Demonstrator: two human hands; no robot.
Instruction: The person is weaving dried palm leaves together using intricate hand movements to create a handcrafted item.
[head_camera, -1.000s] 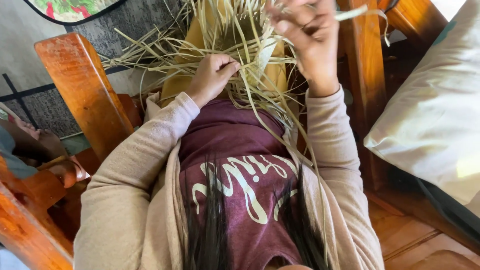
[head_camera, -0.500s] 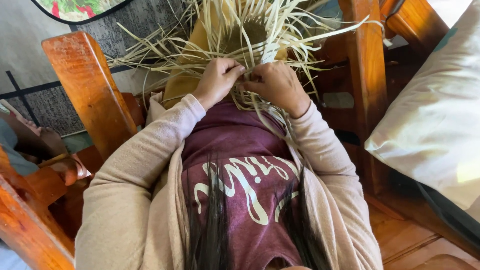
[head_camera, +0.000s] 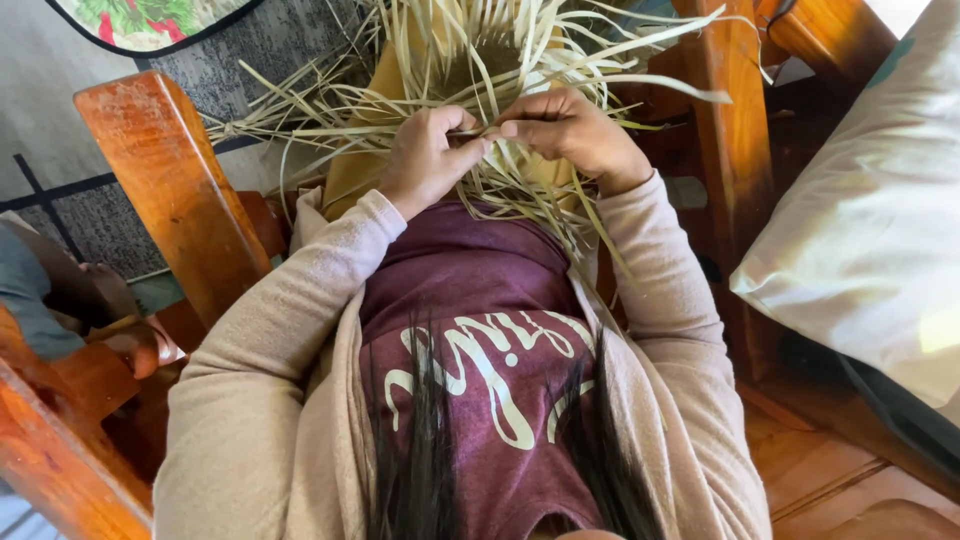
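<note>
Pinching straw strips — both hands (fingertips together)

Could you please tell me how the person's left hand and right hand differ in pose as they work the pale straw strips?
The left hand is curled into a loose fist, knuckles up; the right hand is flatter, fingers stretched leftward. The left sits slightly lower than the right. Both pinch the pale straw strips where their fingertips meet, and both wear beige sleeves.
</note>
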